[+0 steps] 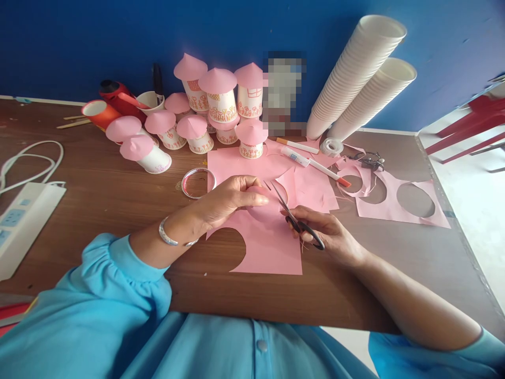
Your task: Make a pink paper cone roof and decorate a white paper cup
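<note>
My left hand pinches a small pink paper piece between thumb and fingers, over the pink sheets near the middle of the table. Just right of it, my right hand is closed on black-handled scissors. Their blades are parted and point up and left, close to the held paper. Beneath both hands lies a pink sheet with a curved cut-out on its left side. The far edge of the held paper is hard to tell from the pink sheets behind it.
Decorated cups with pink cone tops stand along the blue wall, beside tall stacks of white cups. Markers, a tape ring and cut pink scraps lie around. A white power strip is at left.
</note>
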The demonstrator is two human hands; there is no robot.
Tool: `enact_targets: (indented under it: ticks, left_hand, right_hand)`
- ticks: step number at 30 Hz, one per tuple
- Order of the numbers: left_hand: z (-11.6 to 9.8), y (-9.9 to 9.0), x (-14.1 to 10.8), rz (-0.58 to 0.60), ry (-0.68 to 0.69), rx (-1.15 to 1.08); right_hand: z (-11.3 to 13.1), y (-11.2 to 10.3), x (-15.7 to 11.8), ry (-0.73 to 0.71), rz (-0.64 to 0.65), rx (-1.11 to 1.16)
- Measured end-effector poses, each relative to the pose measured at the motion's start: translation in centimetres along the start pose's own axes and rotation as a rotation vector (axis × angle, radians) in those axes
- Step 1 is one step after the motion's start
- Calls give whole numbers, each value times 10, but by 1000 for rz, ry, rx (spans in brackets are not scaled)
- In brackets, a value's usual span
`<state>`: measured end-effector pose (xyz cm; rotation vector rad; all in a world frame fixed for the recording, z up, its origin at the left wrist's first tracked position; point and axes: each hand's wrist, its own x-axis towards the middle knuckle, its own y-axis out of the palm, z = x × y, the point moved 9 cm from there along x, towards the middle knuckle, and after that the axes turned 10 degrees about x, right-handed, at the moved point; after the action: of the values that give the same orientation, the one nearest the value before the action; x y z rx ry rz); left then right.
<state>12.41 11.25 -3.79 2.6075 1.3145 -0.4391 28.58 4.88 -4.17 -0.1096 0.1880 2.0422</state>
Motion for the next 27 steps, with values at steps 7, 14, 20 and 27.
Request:
enact_targets:
  ticks: [7, 14, 20, 27]
  left_hand:
    - [-1, 1, -1, -15, 8, -6]
    - [-2, 0, 1, -39, 43, -18]
    - [-2, 1, 1, -34, 53, -27]
    - [-3, 2, 0, -38, 51, 0]
  right_hand:
    - [-4, 0, 0, 19, -20, 7]
    - [-2, 1, 0, 31, -21, 35]
    - [-3, 1, 0, 45, -22, 27]
    - [-5, 2, 0, 67, -29, 62]
